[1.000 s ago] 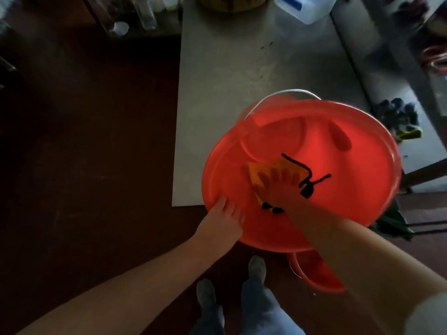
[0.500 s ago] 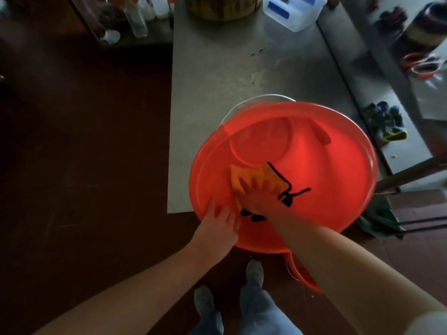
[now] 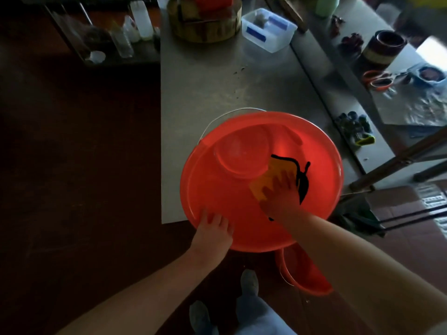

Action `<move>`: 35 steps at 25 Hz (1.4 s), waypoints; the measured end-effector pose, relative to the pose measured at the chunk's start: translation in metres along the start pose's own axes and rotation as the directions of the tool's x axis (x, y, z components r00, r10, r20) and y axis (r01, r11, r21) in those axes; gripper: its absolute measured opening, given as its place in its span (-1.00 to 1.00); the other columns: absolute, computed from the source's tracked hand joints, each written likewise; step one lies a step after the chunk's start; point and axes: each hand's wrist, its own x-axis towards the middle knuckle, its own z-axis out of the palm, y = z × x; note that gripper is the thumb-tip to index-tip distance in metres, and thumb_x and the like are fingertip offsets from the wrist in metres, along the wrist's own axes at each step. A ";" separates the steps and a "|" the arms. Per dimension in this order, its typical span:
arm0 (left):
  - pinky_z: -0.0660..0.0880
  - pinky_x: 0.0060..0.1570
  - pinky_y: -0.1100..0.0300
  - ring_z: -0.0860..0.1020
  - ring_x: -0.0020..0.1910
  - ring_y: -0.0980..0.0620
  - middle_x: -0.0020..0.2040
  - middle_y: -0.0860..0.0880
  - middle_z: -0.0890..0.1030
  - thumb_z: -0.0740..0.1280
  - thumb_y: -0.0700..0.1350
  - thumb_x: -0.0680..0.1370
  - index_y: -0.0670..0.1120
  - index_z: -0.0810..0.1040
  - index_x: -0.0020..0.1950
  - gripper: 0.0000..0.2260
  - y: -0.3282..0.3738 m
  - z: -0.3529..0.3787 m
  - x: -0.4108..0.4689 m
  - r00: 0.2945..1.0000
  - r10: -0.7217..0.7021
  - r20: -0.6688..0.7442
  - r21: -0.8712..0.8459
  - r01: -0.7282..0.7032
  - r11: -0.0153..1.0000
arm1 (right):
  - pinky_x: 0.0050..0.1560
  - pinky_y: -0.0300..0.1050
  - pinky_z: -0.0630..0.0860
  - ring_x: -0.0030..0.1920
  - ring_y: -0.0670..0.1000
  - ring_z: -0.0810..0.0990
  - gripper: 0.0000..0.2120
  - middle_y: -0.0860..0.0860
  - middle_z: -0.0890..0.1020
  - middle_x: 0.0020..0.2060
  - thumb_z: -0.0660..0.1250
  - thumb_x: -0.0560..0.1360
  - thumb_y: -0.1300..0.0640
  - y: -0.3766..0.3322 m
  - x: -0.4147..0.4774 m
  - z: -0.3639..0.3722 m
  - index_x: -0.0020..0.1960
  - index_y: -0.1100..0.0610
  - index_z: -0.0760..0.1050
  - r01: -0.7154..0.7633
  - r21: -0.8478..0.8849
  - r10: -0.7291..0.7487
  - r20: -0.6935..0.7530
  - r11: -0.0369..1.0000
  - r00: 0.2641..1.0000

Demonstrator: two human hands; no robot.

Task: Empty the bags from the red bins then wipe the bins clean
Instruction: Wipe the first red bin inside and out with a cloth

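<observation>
Two red bins in view. Large red bin (image 3: 212, 197) at centre frame, tipped with its open mouth toward the camera, far side over the near end of a grey table (image 3: 217, 81), near rim overhanging the table edge. Thin wire handle (image 3: 232, 111) arched along the upper-left rim. Round base visible inside, at the upper left of the interior. Yellow cloth (image 3: 273, 174) flat against the inner wall, just right of the base, with a black cord or edging (image 3: 303, 184) along its upper and right sides. Right hand (image 3: 281, 195) inside the bin, fingers straight and spread, pressed flat on the cloth, nothing clenched. Left hand (image 3: 214, 228) at the lower-left rim, fingers laid over the rim onto the inner wall, thumb hidden; true grasp or mere rest not discernible. Second red bin (image 3: 304, 274) lower right of centre, below the first and partly behind the right forearm. Two shoes (image 3: 249, 284) at bottom centre, over dark floor. On the table, toward the top of the frame: round wooden block (image 3: 205, 25) and clear plastic box (image 3: 268, 32) with blue parts. Right of the table, on a grey surface: dark gloves (image 3: 354, 125) with a yellow-green cuff, orange-handled scissors (image 3: 377, 79), dark round bowl (image 3: 384, 47). Upper left: bottles (image 3: 142, 20) on a dim shelf.
</observation>
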 end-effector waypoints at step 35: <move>0.13 0.39 -0.34 0.38 0.32 -0.21 0.27 -0.14 0.51 0.20 -0.13 0.62 -0.04 0.57 0.28 -0.73 0.014 -0.029 0.006 0.998 -0.026 0.064 0.042 0.024 0.999 | 0.51 0.29 -0.38 0.61 0.25 -0.23 -0.41 0.07 -0.01 0.64 -0.13 0.62 -0.31 -0.022 -0.101 -0.017 0.61 -0.18 0.08 -0.096 0.032 0.093 0.097 0.995 0.991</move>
